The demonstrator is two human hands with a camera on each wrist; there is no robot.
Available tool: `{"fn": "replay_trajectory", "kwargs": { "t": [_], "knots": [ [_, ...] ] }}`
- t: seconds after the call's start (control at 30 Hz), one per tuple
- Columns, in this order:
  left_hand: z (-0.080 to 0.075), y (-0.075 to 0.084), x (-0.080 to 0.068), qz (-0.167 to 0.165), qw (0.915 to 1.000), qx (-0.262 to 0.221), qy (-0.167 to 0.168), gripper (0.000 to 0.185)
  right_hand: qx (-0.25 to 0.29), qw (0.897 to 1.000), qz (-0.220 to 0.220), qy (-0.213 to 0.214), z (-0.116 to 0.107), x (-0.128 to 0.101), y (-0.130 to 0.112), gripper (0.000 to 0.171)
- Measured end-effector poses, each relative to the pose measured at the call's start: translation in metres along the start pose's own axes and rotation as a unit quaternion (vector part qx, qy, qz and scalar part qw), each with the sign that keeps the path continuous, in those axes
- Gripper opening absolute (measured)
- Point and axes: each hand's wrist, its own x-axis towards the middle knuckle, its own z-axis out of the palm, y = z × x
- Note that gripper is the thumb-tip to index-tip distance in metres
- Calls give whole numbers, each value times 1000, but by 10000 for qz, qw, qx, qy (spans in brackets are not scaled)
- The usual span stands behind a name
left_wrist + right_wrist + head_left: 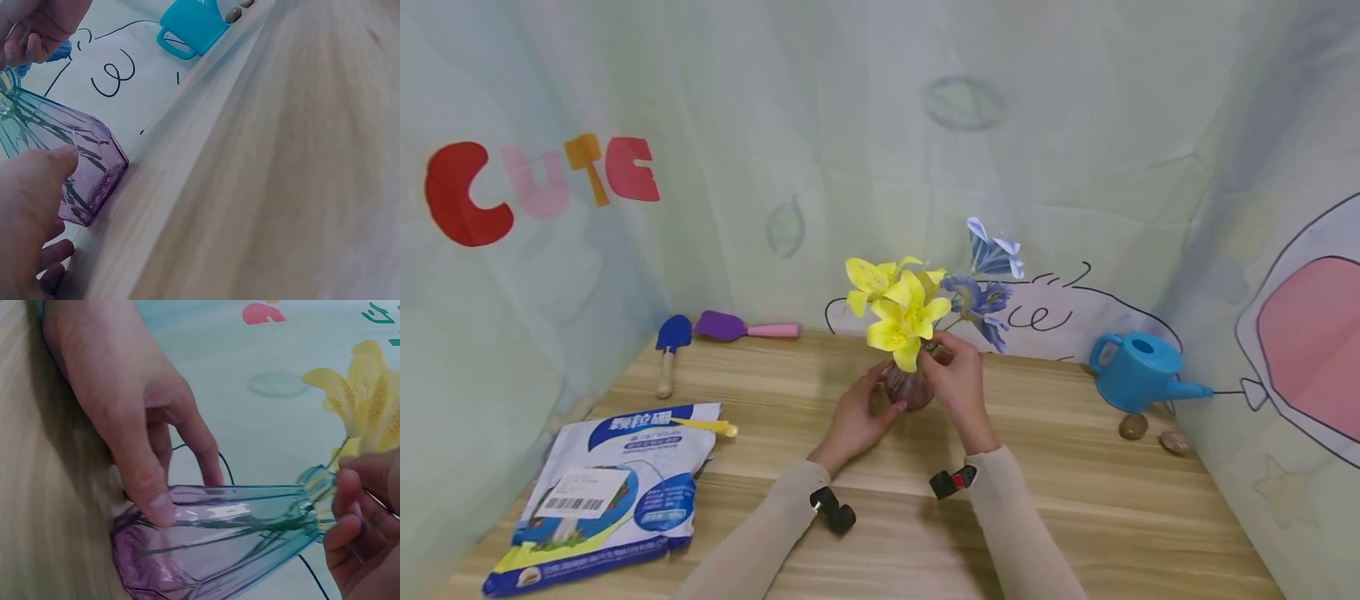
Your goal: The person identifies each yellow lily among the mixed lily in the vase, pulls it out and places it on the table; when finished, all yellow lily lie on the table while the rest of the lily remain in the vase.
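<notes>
A faceted glass vase (pixel 908 388), purple at the base and teal toward the neck, stands on the wooden table (pixel 1075 500) near its middle. It holds yellow lilies (pixel 898 310) and blue flowers (pixel 983 293). My left hand (pixel 874 406) grips the vase body, thumb on the front facet. In the left wrist view that thumb (pixel 47 172) presses the vase (pixel 94 165). My right hand (pixel 943 360) pinches the stems just above the neck. In the right wrist view its fingers (pixel 350 512) curl beside the teal neck of the vase (pixel 250 540), with the left hand (pixel 131 419) opposite and a lily (pixel 362 394) above.
A blue-and-white bag (pixel 602 492) lies at the front left with a small yellow tool (pixel 709 427) on it. A blue spade (pixel 670 342) and purple trowel (pixel 741 327) lie at the back left. A blue watering can (pixel 1138 371) and stones (pixel 1133 427) sit at the right. Cloth walls enclose three sides.
</notes>
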Motion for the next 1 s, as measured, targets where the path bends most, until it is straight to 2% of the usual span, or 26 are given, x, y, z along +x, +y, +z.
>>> {"fn": "replay_trajectory", "kwargs": {
  "t": [0.37,0.6,0.7,0.87,1.0],
  "knots": [
    [-2,2,0,-111,9999,-92,-17,78,321,9985,-60,432,5,-1,6,23],
    [0,2,-2,131,9998,-147,51,75,337,9962,-251,762,2,-5,13,30],
    [0,3,-3,158,9998,-138,58,75,435,9957,-270,774,1,-6,13,30],
    [-1,3,-2,52,9997,-224,-4,77,527,9954,-288,741,0,-4,6,28],
    [-1,0,-2,-72,9997,-243,-51,77,459,9949,-463,772,-2,1,-7,24]
  ]
}}
